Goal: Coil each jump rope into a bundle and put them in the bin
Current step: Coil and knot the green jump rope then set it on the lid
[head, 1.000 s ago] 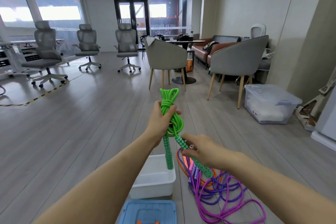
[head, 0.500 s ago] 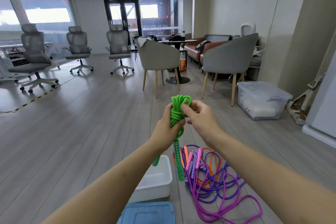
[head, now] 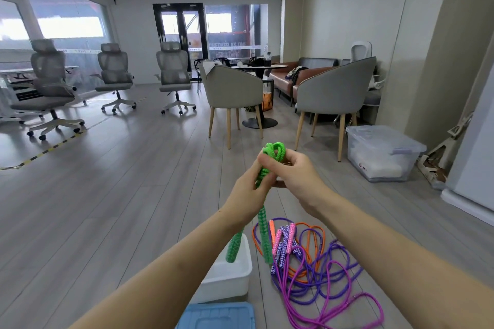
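Both hands grip the coiled green jump rope (head: 270,165) in the air: the left hand (head: 247,193) curls round its middle, the right hand (head: 294,176) pinches near its looped top. Its handles hang below, above the white bin (head: 227,282); loose ropes (head: 315,267) lie on the floor under the right hand

Green rope (head: 275,151), white bin (head: 230,275)

Open office lounge: mesh swivel chairs (head: 171,75) by glass walls, upholstered armchairs (head: 334,88) round a small table (head: 260,68), brown sofa (head: 283,79).
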A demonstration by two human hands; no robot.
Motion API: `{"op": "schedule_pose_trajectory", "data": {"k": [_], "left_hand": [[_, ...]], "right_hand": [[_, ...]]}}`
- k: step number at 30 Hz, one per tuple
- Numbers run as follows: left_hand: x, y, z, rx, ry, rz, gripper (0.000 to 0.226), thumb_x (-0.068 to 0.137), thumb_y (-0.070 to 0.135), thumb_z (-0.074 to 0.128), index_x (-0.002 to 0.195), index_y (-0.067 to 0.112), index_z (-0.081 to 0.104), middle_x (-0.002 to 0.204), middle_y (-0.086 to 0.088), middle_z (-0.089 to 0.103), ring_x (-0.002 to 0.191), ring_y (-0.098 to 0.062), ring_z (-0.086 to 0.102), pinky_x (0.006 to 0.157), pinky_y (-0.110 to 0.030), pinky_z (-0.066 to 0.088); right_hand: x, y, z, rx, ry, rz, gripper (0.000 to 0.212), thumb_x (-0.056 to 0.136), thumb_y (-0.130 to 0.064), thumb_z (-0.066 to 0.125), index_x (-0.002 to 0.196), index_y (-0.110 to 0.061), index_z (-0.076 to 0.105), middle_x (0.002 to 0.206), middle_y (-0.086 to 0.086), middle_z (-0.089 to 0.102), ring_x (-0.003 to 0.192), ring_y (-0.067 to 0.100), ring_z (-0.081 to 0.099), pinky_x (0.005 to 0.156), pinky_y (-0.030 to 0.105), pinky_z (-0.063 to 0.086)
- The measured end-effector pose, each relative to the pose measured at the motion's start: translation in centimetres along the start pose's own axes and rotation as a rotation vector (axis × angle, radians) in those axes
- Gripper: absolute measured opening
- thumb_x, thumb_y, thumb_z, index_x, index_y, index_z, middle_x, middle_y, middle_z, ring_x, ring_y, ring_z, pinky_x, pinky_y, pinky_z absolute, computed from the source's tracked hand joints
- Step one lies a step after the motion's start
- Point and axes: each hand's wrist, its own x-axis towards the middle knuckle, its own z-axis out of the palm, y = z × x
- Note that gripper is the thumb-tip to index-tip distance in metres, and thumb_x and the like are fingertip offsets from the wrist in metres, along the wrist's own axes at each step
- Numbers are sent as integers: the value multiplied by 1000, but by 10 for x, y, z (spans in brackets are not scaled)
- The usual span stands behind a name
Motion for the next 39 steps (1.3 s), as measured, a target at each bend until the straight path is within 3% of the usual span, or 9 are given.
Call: {"op": "schedule_pose_trajectory", "data": {"k": [5, 8, 13, 16, 19, 24, 30, 33, 39], "left_hand": [[-2, 3, 4, -38, -19, -25, 33, 104, 33, 57, 137, 27, 56, 114, 13, 70, 107, -5, 66, 97, -31, 53], [-3, 9, 9, -61, -30, -87, 24, 104, 41, 54, 113, 21, 62, 92, 7, 64, 85, -7, 61, 84, -30, 50], [-3, 18, 15, -55, -44, -142, 26, 104, 43, 53, 112, 20, 55, 96, -1, 64, 77, -11, 70, 87, -45, 56], [-2, 17, 13, -4, -14, -101, 21, 103, 39, 56, 108, 19, 55, 95, -1, 70, 72, -10, 65, 77, -37, 57], [-5, 18, 15, 59, 15, -63, 29, 101, 50, 54, 102, 21, 56, 87, 3, 68, 73, -8, 58, 71, -27, 48], [2, 31, 23, -67, 28, -90, 72, 91, 81, 36, 108, 16, 61, 99, -10, 68, 92, -24, 64, 84, -41, 51], [5, 22, 28, -188, -16, -176, 24, 106, 34, 48, 102, 15, 63, 89, -4, 72, 73, -4, 66, 64, -14, 49], [4, 18, 32, -183, -20, -195, 24, 106, 33, 50, 105, 11, 61, 94, -12, 75, 80, -11, 69, 71, -23, 51], [1, 16, 30, -125, -57, -142, 28, 101, 42, 51, 106, 17, 61, 92, -10, 67, 80, -19, 63, 77, -41, 51]], "right_hand": [[3, 2, -4, -50, 58, 0, 20, 97, -27, 70, 102, -8, 74, 95, 11, 76, 94, 21, 73, 86, 34, 59], [5, -3, -8, -18, 92, 77, 30, 99, -32, 66, 97, -2, 72, 79, 4, 69, 78, 9, 66, 71, 19, 53], [7, -7, -24, 132, 116, 234, 28, 95, -36, 69, 103, -9, 69, 72, -2, 53, 60, 8, 40, 57, 26, 29], [3, -8, -30, 274, 44, 276, 25, 98, -33, 63, 105, -9, 68, 71, 0, 48, 56, 9, 35, 54, 27, 25], [1, -10, -35, 296, -9, 295, 24, 100, -34, 62, 99, -10, 68, 72, 1, 45, 54, 9, 33, 54, 26, 24], [3, -17, -45, 265, -99, 268, 24, 97, -37, 66, 99, -14, 74, 82, 2, 56, 66, 11, 43, 60, 27, 30], [3, -7, -41, 203, -77, 260, 29, 99, -37, 64, 97, -8, 70, 74, 10, 47, 59, 18, 47, 54, 31, 39], [6, -4, -39, 208, 11, 294, 33, 100, -38, 61, 81, -11, 65, 64, 8, 32, 51, 18, 38, 47, 29, 36], [10, -4, -40, 162, 40, 327, 38, 98, -42, 61, 68, -17, 61, 58, 2, 42, 52, 16, 34, 48, 26, 34]]}}
